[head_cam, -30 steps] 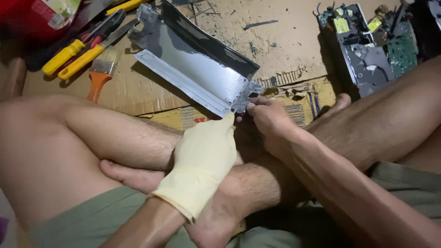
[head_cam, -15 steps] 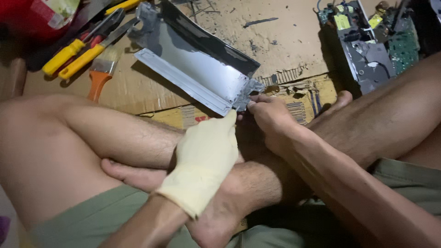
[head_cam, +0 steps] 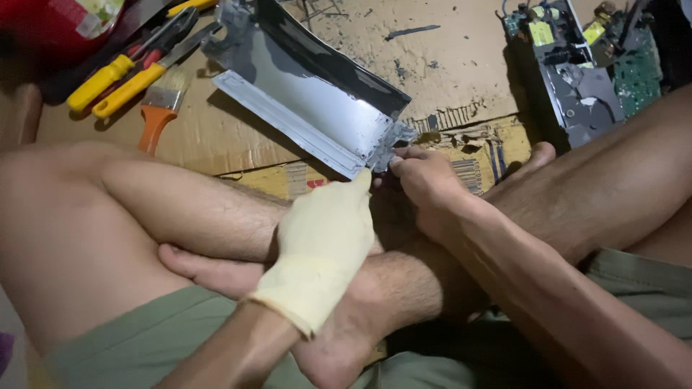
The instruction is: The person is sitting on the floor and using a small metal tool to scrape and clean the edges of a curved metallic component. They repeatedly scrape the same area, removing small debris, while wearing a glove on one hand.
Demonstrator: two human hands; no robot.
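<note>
Looks to me like an improvised home repair spot on the floor. I sit cross-legged on flattened cardboard (head_cam: pixel 461 65). Yellow-handled pliers (head_cam: pixel 119 75) and a paintbrush (head_cam: pixel 160 108) lie upper left; opened electronics with a green circuit board (head_cam: pixel 638 75) sit upper right.

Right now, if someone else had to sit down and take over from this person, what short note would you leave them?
Left hand, gloved: fingertips on the near end of the metal panel.
Right hand, bare: pinching that same near corner.
Panel: lies slanted on the cardboard, near end at the crossed legs.
Nearby: yellow-handled tools and a brush to the left; an opened electronics unit to the right.
Done: panel sits apart from the unit.
Left: whatever is being worked at the corner; the hands hide it.
</note>
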